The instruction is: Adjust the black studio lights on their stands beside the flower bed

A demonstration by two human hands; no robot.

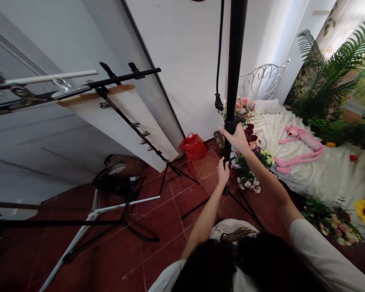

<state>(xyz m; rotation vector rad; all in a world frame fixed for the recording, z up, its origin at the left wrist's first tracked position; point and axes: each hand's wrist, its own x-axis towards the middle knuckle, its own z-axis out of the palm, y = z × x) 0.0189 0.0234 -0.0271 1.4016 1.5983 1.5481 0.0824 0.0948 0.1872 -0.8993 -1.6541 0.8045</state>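
A tall black light stand [235,61] rises in front of me on spread tripod legs. My left hand [223,172] is closed around the lower part of its pole. Higher up, my right hand [239,138] wraps the pole just under the black collar with its knob [237,121]; some of its fingers are hidden behind the pole. A black cable with a plug [219,102] hangs beside the pole, apart from both hands. The top of the stand lies outside the view.
Left stand a backdrop support with clipped white sheets [109,125] and white stand legs [79,235]. A red plastic bag [194,146] sits by the wall. Flowers [249,180] edge the white-covered bed [331,178] at right, where a pink plush toy [305,142] lies.
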